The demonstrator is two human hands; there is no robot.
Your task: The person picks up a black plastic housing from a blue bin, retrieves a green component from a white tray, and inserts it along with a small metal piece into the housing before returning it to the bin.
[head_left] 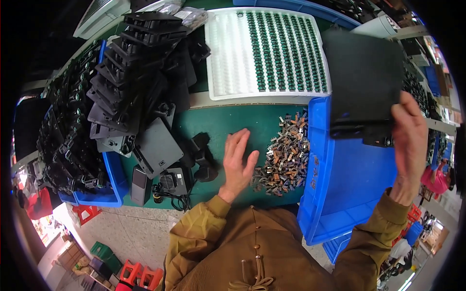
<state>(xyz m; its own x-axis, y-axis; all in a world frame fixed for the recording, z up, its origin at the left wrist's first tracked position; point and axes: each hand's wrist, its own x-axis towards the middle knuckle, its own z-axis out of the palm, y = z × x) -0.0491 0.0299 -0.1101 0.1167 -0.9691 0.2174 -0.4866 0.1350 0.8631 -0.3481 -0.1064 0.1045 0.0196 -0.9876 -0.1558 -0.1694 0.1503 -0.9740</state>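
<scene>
My right hand (410, 145) grips a flat black plastic panel (364, 82) by its lower right corner and holds it up over a blue bin (349, 194). My left hand (239, 162) hovers flat and empty over the green mat (233, 121), fingers spread, just left of a pile of small metal connectors (285, 153). A black stand-shaped part (201, 155) lies a little to the left of that hand.
A white tray (267, 51) with rows of small green parts lies at the back. Stacked black plastic panels (141, 72) fill the left side, some in a blue bin (111, 179). A small black device with a cable (167, 184) sits near the table's front edge.
</scene>
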